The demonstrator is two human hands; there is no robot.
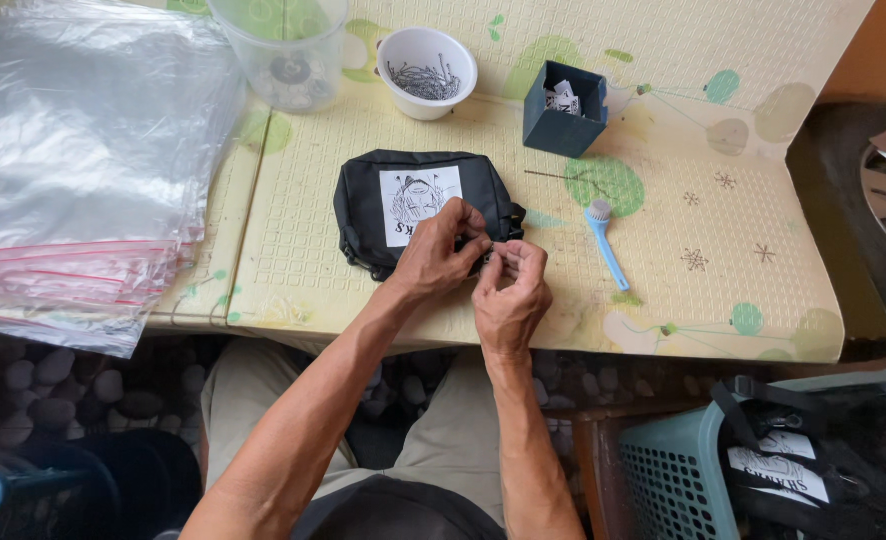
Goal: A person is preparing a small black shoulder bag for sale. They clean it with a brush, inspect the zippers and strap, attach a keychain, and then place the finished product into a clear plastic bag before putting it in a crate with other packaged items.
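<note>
A: Where is the black pouch [403, 205] found?

B: It is laid flat on the cream patterned mat [743, 200], near the front edge, with a white printed label turned upward. Its lower right corner is covered by both hands.

A: How are the hands set?

B: The left hand [441, 255] is curled over the pouch's corner, fingers closed in a pinch on something small and dark there; what exactly is gripped cannot be told. The right hand [511, 295] is held just beside it, fingertips pinched together at the same spot, touching the left.

A: What is seen around them?

B: A light blue brush [606, 243] is laid just right of the pouch. Behind it, a white bowl [426, 70] of small metal pins, a dark blue box [563, 108] and a clear plastic tub [281, 50] are placed. A stack of clear plastic bags [73, 160] is piled at the left, and a teal basket [663, 470] of more pouches is seen at lower right.
</note>
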